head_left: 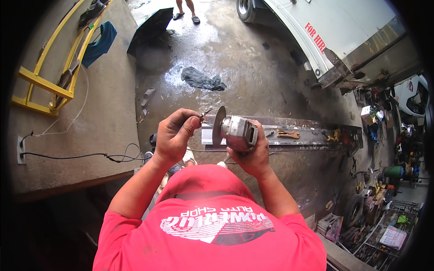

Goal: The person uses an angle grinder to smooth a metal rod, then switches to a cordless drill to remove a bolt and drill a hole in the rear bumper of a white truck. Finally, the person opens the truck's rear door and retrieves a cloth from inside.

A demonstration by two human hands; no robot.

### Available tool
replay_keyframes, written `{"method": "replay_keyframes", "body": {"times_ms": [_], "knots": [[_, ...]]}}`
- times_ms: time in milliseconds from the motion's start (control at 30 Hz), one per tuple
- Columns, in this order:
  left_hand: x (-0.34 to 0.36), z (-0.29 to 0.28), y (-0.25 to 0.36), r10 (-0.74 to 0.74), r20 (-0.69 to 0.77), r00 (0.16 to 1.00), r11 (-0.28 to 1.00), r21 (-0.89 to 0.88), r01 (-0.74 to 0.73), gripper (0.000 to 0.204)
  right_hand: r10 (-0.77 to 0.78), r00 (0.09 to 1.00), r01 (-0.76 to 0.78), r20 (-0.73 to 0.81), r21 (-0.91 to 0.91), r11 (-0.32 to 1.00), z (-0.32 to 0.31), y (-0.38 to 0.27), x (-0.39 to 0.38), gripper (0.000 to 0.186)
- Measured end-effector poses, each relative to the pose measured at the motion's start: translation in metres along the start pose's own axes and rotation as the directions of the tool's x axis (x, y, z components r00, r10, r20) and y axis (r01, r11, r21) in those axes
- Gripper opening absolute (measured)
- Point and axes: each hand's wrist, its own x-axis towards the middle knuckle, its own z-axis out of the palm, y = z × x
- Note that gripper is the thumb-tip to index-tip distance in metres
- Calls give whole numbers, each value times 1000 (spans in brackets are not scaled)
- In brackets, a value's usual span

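Note:
My right hand (pixel 257 156) is wrapped round the body of an angle grinder (pixel 240 133) with a grey metal housing. The grinder's thin disc (pixel 219 126) stands edge-on and faces my left hand (pixel 177 135). Thumb and fingers of that hand pinch a small, thin, pointed dark piece (pixel 206 113), whose exact kind I cannot make out. Its tip is close to the disc; I cannot tell whether they touch. Below both hands lies a long pale metal channel (pixel 307 137), with an orange-brown tool (pixel 288 134) and a yellow tool (pixel 333 134) on it.
A black cable (pixel 86 156) runs from a wall box at left. A yellow metal frame (pixel 68 92) stands upper left. Dark crumpled cloth (pixel 201 80) lies on the wet floor. A white truck (pixel 343 31) fills the upper right; tools and a tyre (pixel 354 207) clutter the right side.

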Motion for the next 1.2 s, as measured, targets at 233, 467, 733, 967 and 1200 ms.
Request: {"method": "replay_keyframes", "body": {"times_ms": [233,467,733,967,1200], "knots": [[0,1,0,3,4,1000,1000,-2,-3,18,-22,1000,22,11,-7,1000,0,3,-1,84],[2,1,1,9,17,1000,999,31,-10,17,-24,999,24,23,-10,1000,0,5,2,81],[5,4,4,54,37,998,995,77,-57,14,3,1000,-3,12,25,1000,0,6,6,76],[8,5,7,59,59,997,992,106,-65,12,170,981,-183,93,170,968,-2,10,5,76],[11,3,10,58,63,996,985,157,-68,12,67,996,-72,57,101,992,-1,19,7,77]]}}
